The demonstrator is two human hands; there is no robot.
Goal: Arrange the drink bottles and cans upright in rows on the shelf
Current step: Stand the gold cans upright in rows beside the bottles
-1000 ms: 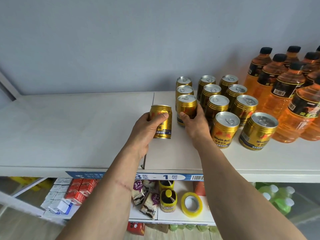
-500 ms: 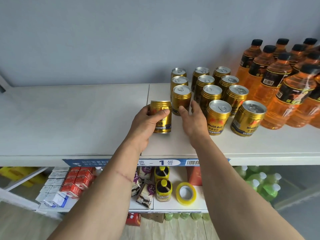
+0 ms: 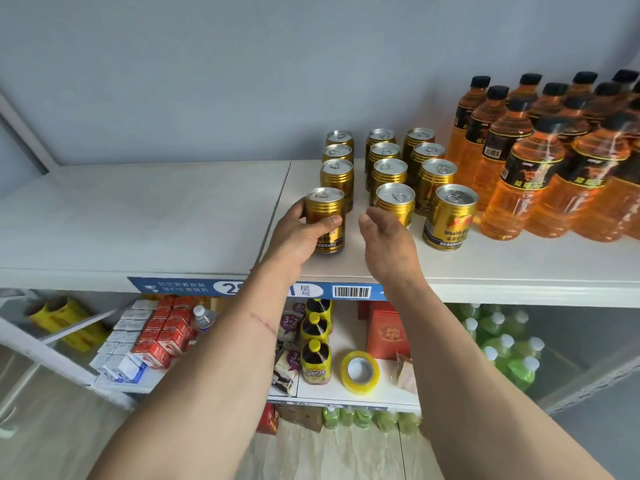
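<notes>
My left hand [image 3: 299,237] grips a gold can [image 3: 325,216] that stands upright on the white shelf [image 3: 138,216], at the front of the left row of gold cans [image 3: 337,161]. My right hand [image 3: 388,244] hovers just right of it with loose fingers and holds nothing. Its fingertips are close to the front can of the middle row [image 3: 394,199]. A third row ends with a gold can [image 3: 450,216] near the shelf front. Orange drink bottles [image 3: 512,188] with black caps stand upright in rows on the right.
The shelf's left half is bare white board up to a seam [image 3: 280,202]. A blue label strip with a barcode [image 3: 351,292] runs along the front edge. The lower shelf holds small bottles [image 3: 315,358], a tape roll [image 3: 360,372], red cartons [image 3: 166,334] and green bottles [image 3: 502,348].
My left hand has set the gold can upright at the front of the left row. My right hand has let go of the neighbouring can and drawn back, open.
</notes>
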